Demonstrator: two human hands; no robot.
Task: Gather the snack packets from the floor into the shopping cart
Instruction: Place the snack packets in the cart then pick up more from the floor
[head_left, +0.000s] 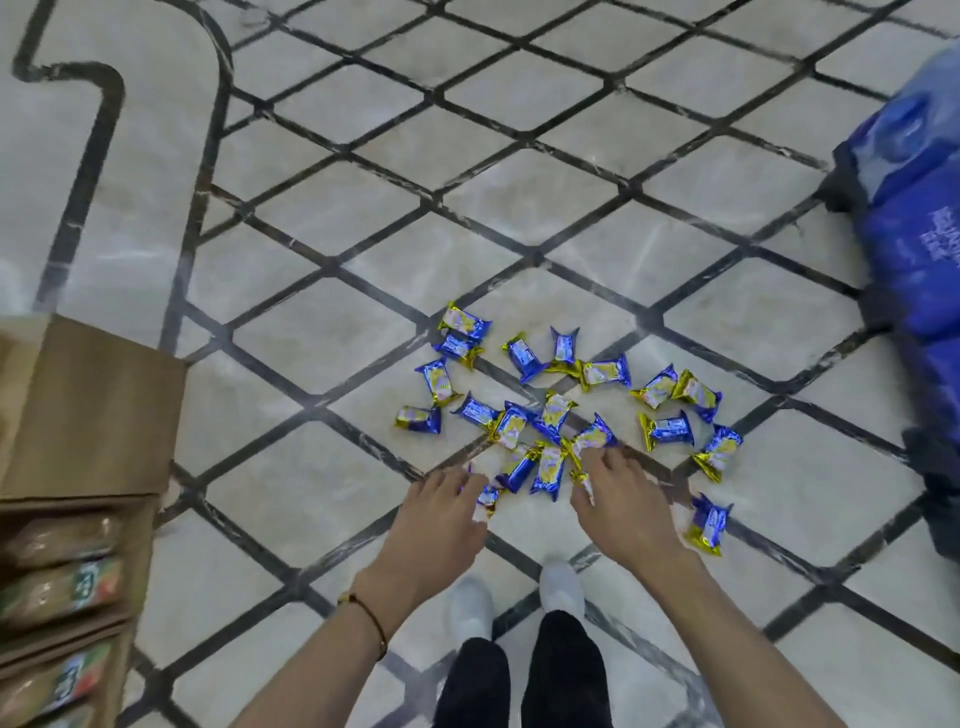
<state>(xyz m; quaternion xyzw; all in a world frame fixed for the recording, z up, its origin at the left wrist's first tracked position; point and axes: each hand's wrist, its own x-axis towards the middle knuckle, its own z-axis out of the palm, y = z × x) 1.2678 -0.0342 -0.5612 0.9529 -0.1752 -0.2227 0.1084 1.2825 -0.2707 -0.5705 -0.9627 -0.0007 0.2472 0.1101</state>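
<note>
Several small blue-and-gold snack packets (563, 402) lie scattered on the tiled floor (322, 332) ahead of my feet. My left hand (447, 512) reaches down at the near edge of the pile, its fingers curled around a packet (488, 498) that is partly hidden under them. My right hand (621, 499) is beside it, fingertips pinching a packet (582, 475) by its gold end. One packet (707, 525) lies alone to the right of my right hand. No shopping cart is recognisable in view.
A cardboard display box (88, 415) with stacked snack bags stands at the left edge. A large blue plastic-wrapped bundle (914, 218) on a dark base fills the right edge. My white shoes (519, 597) stand just behind the hands.
</note>
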